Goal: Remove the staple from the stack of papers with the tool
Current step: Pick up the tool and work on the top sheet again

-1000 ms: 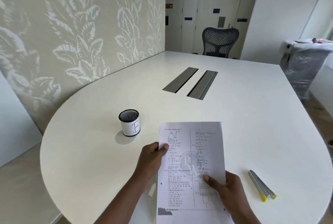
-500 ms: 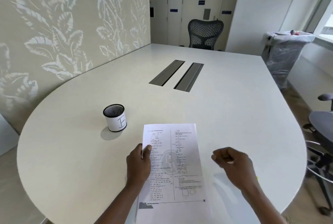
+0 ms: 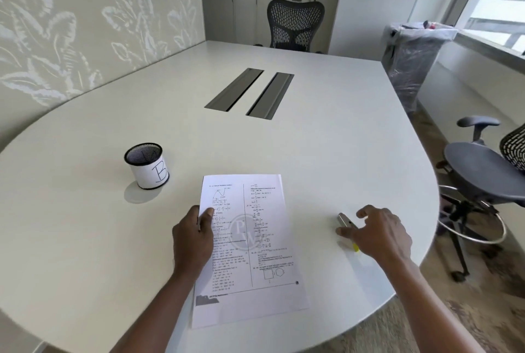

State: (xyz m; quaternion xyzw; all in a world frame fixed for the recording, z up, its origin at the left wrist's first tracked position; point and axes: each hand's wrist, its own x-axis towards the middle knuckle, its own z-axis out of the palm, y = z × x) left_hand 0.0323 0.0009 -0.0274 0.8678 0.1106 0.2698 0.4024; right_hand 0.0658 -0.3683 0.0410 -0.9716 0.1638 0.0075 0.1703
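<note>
The light, floppy stack of papers lies at the table's six o'clock edge, the left hand pinching its margin. At its three o'clock, the right hand spreads, unclosed, over the slim, rigid tool; a mid-body pinch likely suits.

Matt paper stack on smooth satin table; black metal-mesh cup; grey metal tool, yellow plastic tip.

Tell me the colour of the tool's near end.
Yellow on the tool, best seen in the head view.
</note>
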